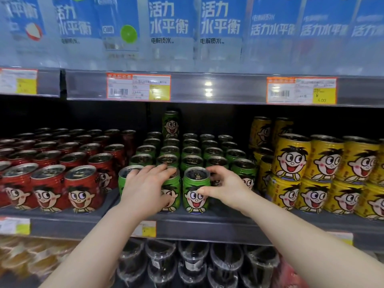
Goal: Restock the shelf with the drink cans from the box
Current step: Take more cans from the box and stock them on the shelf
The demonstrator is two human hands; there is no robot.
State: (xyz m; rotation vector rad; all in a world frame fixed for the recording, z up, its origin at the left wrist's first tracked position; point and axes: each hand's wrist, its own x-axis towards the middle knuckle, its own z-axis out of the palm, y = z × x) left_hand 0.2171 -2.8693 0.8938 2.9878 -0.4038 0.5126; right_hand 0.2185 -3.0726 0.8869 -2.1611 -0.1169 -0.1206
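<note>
The right hand [224, 189] has its thumb on the front and its fingers curled round the back of a short green metal drink can with a cartoon face [196, 192]. This can stands at the front edge of the grey shop shelf [207, 223]. The left hand [145, 188] lays nearly straight fingers over the tops of two front green cans beside it. The green rows reach the front edge, so I think this part is almost done. The box is not in view, so I cannot tell what is left. I count five green cans across the front, one mostly hidden, plus a lone green can on top at the back [170, 123].
</note>
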